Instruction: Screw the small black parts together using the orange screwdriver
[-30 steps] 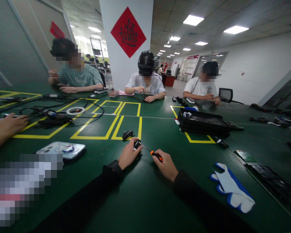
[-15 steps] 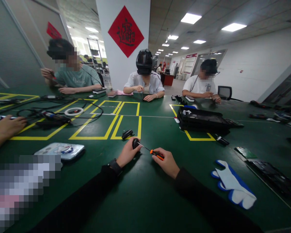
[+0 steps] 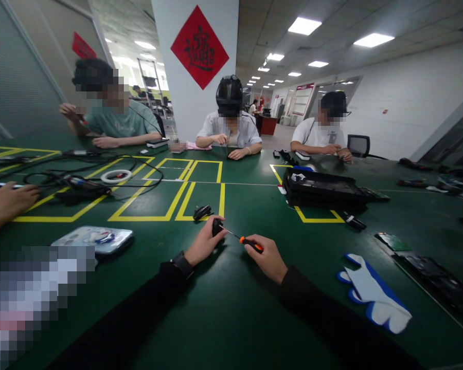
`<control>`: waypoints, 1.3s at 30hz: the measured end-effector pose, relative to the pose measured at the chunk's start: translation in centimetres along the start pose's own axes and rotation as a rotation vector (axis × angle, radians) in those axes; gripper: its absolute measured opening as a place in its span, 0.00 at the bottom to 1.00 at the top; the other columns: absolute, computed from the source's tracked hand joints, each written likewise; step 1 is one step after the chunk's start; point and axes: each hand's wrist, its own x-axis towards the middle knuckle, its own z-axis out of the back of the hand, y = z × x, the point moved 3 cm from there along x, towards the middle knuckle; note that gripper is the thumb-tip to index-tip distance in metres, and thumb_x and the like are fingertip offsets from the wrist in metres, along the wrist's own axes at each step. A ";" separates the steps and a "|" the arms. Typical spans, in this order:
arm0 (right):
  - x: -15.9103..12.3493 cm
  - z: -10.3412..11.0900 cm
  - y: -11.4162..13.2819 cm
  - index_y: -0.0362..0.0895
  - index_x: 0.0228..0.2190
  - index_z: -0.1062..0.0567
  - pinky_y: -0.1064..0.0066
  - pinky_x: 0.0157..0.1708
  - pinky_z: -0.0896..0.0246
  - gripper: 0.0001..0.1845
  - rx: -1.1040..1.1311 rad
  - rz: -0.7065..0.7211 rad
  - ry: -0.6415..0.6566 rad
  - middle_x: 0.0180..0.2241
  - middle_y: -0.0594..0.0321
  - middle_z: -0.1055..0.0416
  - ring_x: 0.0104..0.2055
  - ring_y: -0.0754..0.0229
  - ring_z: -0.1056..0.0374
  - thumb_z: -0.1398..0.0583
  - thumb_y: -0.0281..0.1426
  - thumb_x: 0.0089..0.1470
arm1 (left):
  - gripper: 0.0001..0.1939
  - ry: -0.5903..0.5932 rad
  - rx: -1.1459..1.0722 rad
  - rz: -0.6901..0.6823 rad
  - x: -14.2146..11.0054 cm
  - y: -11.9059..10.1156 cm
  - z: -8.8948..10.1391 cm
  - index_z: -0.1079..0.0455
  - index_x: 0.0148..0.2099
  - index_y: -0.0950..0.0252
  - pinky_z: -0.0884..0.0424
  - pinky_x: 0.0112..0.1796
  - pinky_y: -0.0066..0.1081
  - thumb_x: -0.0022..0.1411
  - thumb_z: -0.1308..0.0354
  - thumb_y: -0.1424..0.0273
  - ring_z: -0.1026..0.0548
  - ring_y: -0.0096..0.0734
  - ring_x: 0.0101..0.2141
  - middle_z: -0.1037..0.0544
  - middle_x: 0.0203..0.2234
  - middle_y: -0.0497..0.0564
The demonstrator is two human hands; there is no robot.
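Observation:
My left hand (image 3: 202,244) is closed around a small black part (image 3: 216,226) and holds it against the green table (image 3: 231,308). My right hand (image 3: 268,257) grips a small screwdriver with an orange and black handle (image 3: 250,243). Its thin shaft points left and its tip touches the black part. A second small black piece (image 3: 202,211) lies just beyond my left hand, on the yellow tape line. Both my forearms are in black sleeves, and a black watch (image 3: 182,263) sits on my left wrist.
A white and blue glove (image 3: 374,299) lies to the right, with a dark flat panel (image 3: 435,280) and a green circuit board (image 3: 391,241) beyond it. A black device (image 3: 324,191) sits mid-right. A phone (image 3: 94,238) lies left, near cables (image 3: 81,185). Three people sit opposite; another person's hand (image 3: 5,203) rests at the left.
My hands have stayed on the black part and the screwdriver, with only slight shifts. The person at the far left has raised a hand higher.

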 end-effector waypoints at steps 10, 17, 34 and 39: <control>-0.1 0.0 -0.6 0.44 0.38 0.27 0.69 0.40 0.40 0.11 0.047 -0.038 -0.024 0.36 0.61 0.28 0.37 0.61 0.32 0.44 0.31 0.50 | 0.24 0.032 -0.073 0.000 -0.1 -0.4 0.0 0.47 0.56 0.61 0.39 0.46 0.35 0.57 0.51 0.69 0.33 0.32 0.40 0.32 0.38 0.49; -0.1 0.1 -1.0 0.43 0.33 0.26 0.71 0.32 0.41 0.14 -0.026 -0.093 -0.014 0.29 0.62 0.29 0.31 0.62 0.34 0.49 0.35 0.56 | 0.22 0.065 -0.157 0.038 0.3 0.7 0.1 0.41 0.53 0.60 0.41 0.48 0.38 0.55 0.51 0.71 0.35 0.37 0.45 0.33 0.43 0.51; 0.3 0.0 -1.1 0.43 0.32 0.27 0.75 0.26 0.45 0.13 -0.054 -0.047 0.040 0.25 0.65 0.31 0.24 0.66 0.37 0.48 0.37 0.55 | 0.13 0.121 -0.283 0.017 -0.2 -0.2 0.0 0.38 0.44 0.64 0.35 0.42 0.34 0.59 0.51 0.62 0.28 0.29 0.37 0.30 0.44 0.53; 0.9 -0.2 -0.8 0.43 0.27 0.26 0.74 0.30 0.45 0.15 -0.128 0.015 -0.010 0.26 0.62 0.30 0.29 0.63 0.36 0.49 0.35 0.56 | 0.13 0.075 -0.322 0.067 -0.1 -0.1 0.0 0.38 0.40 0.64 0.34 0.35 0.28 0.59 0.51 0.61 0.29 0.25 0.31 0.29 0.35 0.50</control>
